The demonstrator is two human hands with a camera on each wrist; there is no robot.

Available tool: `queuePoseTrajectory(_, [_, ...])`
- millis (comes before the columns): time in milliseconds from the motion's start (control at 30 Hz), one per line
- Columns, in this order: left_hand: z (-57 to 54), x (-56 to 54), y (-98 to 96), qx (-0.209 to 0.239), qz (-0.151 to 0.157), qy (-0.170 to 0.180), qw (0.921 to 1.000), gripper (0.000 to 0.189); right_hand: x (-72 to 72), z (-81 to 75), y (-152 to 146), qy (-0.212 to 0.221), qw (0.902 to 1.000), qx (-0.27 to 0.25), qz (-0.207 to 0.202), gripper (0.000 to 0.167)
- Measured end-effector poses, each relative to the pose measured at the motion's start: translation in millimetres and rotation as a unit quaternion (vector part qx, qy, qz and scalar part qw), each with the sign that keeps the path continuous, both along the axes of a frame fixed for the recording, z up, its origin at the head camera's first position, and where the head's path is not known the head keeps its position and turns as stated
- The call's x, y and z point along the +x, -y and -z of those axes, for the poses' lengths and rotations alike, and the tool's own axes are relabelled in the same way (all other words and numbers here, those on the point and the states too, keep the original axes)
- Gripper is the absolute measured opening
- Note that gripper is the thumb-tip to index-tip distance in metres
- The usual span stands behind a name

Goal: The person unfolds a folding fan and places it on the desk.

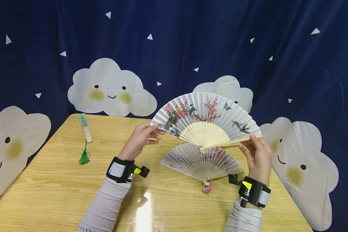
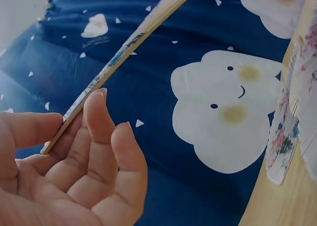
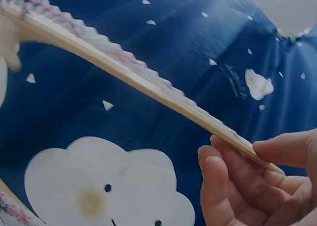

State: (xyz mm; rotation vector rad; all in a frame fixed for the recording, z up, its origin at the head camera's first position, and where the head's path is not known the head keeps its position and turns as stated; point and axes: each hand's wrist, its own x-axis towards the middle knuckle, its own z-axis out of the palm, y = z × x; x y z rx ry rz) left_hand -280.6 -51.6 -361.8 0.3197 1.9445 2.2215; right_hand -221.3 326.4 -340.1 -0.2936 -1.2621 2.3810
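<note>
A white folding fan (image 1: pixel 203 112) painted with red blossoms and birds is spread wide above the table. My left hand (image 1: pixel 137 140) pinches its left end between thumb and fingers, and in the left wrist view the left hand (image 2: pixel 84 161) grips the fan's thin outer edge. At the opposite end my right hand (image 1: pixel 258 154) pinches the pale outer rib (image 3: pixel 148 89), thumb on top and fingers beneath. Below the raised fan, a second spread fan (image 1: pixel 185 161) with a pink tassel (image 1: pixel 207 187) lies on the table, its upper part partly hidden.
A folded fan (image 1: pixel 85 127) with a green end and green tassel (image 1: pixel 84 158) lies at the back left of the wooden table (image 1: pixel 46 180). Behind the table hangs a dark blue curtain (image 1: pixel 174 38) with white clouds. Both wrists wear black camera straps.
</note>
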Motion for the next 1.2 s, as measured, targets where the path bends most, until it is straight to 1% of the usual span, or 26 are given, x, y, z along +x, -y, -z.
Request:
queuePoseTrajectory(100, [2.5, -2.4, 2.9, 0.015, 0.004, 0.017, 0.9997, 0.02, 5.5, 3.1, -12, -0.004, 0.9996, -0.002, -0.027, 0.018])
queuePoseTrajectory(200, [4.5, -4.7, 5.0, 0.037, 0.013, 0.03, 0.9988, 0.018, 10.9, 7.4, -25, -0.016, 0.9974, 0.007, -0.07, 0.018])
queuePoseTrajectory(300, [7.2, -7.2, 5.5, 0.059, 0.021, 0.041, 0.9972, 0.018, 14.7, 11.5, -35, -0.029, 0.9932, 0.022, -0.11, 0.022])
queuePoseTrajectory(433, [9.9, -9.0, 3.9, 0.086, 0.025, 0.06, 0.9941, 0.018, 18.3, 15.1, -44, -0.041, 0.9863, 0.05, -0.152, 0.028])
queuePoseTrajectory(500, [10.2, -8.6, 2.8, 0.098, 0.026, 0.071, 0.9923, 0.017, 19.5, 16.4, -46, -0.045, 0.9845, 0.058, -0.159, 0.028])
queuePoseTrajectory(567, [10.3, -7.9, 1.9, 0.105, 0.028, 0.08, 0.9909, 0.017, 20.1, 17.6, -47, -0.049, 0.9843, 0.054, -0.161, 0.028])
queuePoseTrajectory(667, [11.4, -5.8, 1.8, 0.104, 0.031, 0.085, 0.9905, 0.016, 20.3, 18.8, -48, -0.049, 0.9859, 0.045, -0.154, 0.028])
queuePoseTrajectory(767, [15.8, -2.4, 4.3, 0.086, 0.03, 0.089, 0.9919, 0.016, 22.7, 20.8, -49, -0.042, 0.9862, 0.047, -0.153, 0.028])
queuePoseTrajectory(833, [21.4, 0.4, 7.1, 0.065, 0.026, 0.094, 0.9931, 0.016, 26.7, 22.4, -51, -0.029, 0.9844, 0.067, -0.16, 0.029])
queuePoseTrajectory(867, [24.9, 1.9, 8.9, 0.053, 0.026, 0.096, 0.9937, 0.016, 28.9, 23.1, -54, -0.019, 0.9818, 0.084, -0.169, 0.03])
queuePoseTrajectory(933, [32.5, 5.1, 12.9, 0.029, 0.023, 0.102, 0.9941, 0.015, 33.1, 23.9, -59, 0.009, 0.9715, 0.131, -0.197, 0.032])
queuePoseTrajectory(967, [36.6, 7.0, 15.5, 0.017, 0.019, 0.105, 0.9941, 0.015, 34.7, 23.9, -61, 0.026, 0.9636, 0.161, -0.212, 0.031])
queuePoseTrajectory(1000, [40.9, 9.2, 18.9, 0.005, 0.018, 0.107, 0.9941, 0.014, 36.1, 23.8, -64, 0.042, 0.9531, 0.192, -0.23, 0.031])
queuePoseTrajectory(1033, [44.5, 12.2, 22.6, -0.006, 0.017, 0.108, 0.994, 0.014, 36.7, 23.5, -66, 0.06, 0.9406, 0.224, -0.248, 0.03])
queuePoseTrajectory(1100, [51.7, 19.5, 30.9, -0.028, 0.022, 0.112, 0.9931, 0.014, 38.3, 23.2, -70, 0.09, 0.9087, 0.294, -0.282, 0.026])
queuePoseTrajectory(1133, [55.1, 24.2, 35.5, -0.04, 0.027, 0.114, 0.9923, 0.015, 39.6, 23.5, -72, 0.104, 0.8901, 0.328, -0.299, 0.024])
queuePoseTrajectory(1200, [62.2, 34.7, 44.9, -0.065, 0.048, 0.117, 0.9898, 0.017, 43.3, 26.8, -76, 0.126, 0.851, 0.386, -0.333, 0.022])
